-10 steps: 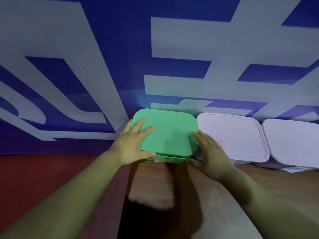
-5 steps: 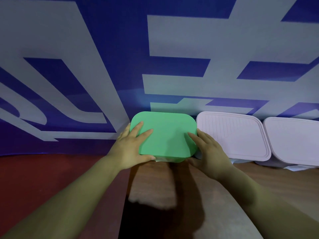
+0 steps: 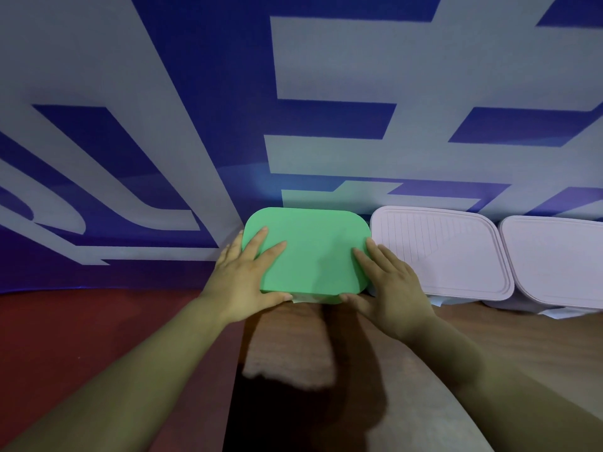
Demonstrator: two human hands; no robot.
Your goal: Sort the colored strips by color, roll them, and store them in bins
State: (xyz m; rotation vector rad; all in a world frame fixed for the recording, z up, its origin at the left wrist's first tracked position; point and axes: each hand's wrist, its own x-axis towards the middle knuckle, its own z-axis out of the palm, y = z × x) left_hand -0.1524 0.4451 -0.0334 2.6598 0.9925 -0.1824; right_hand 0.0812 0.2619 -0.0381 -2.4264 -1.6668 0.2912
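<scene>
Green lid (image 3: 310,249) beneath left hand (image 3: 241,282) and right hand (image 3: 391,288), both flat, thumbs perhaps underneath.

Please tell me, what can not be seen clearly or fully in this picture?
Head view: inside of the green bin, covered by the green lid; no strips show.
Head view: contents of the middle bin and right bin, under closed pale lids.
Head view: right bin's right side, cut by the picture edge.
Head view: whether the green lid sits fully shut; left hand and right hand cover its near corners.
</scene>
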